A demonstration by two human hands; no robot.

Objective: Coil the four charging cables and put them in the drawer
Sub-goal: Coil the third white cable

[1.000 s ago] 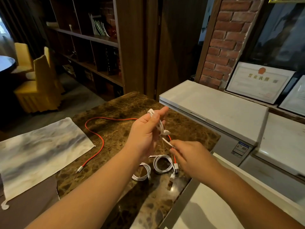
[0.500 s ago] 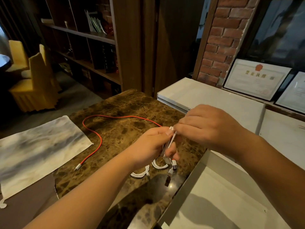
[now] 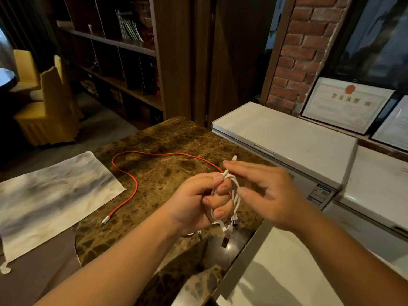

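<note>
At frame centre, the left hand [image 3: 198, 202] is curled around a white cable [image 3: 235, 195], gripping its loops in the fist. The right hand [image 3: 267, 191] is just beside it with fingers spread and relaxed; one cable end [image 3: 234, 157] shows above the fingertips, but whether they touch it cannot be told. A red cable [image 3: 132, 180] lies uncoiled on the marble counter [image 3: 159, 186], left of centre. More white cable parts lie below the left hand, mostly hidden. A cloth [image 3: 50, 197] lies at the left edge.
</note>
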